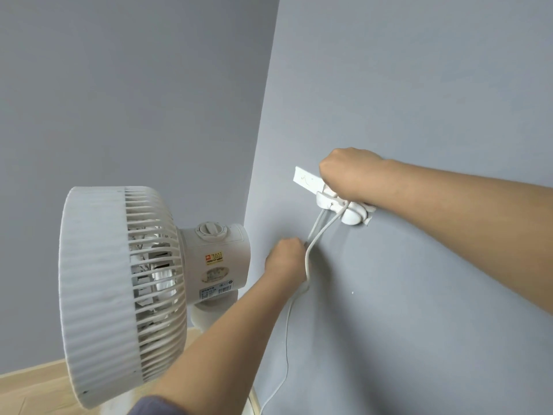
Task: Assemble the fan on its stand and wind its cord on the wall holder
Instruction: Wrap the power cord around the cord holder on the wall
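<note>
You have a single view, from the wide-angle camera on your head, facing forward and a little down into a room corner. It sits close: your left hand (284, 260), gripping the cord (305, 262), and right hand (348, 175) stretch out near mid-frame, seen from behind, the right one's grip hidden. The fan (119, 280) looms left of your left hand; the wall (419, 85) lies just beyond both.
</note>
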